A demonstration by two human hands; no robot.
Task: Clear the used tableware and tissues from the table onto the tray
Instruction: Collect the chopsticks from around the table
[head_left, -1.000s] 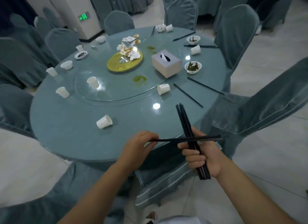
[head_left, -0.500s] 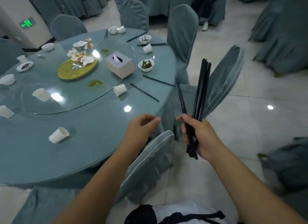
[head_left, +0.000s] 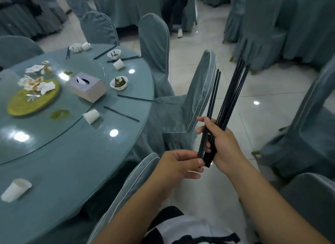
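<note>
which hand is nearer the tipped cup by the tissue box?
Left. The left hand is off the table edge, right of and nearer the camera than the tipped cup. The right hand holds chopsticks farther right.

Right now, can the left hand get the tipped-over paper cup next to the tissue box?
Probably yes. The left hand only steadies the bottom of the chopstick bundle, which the right hand grips. Bare tabletop lies between it and the cup, though the chair back might mean leaning.

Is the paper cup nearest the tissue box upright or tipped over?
Tipped over: the paper cup lies on its side on the table.
</note>
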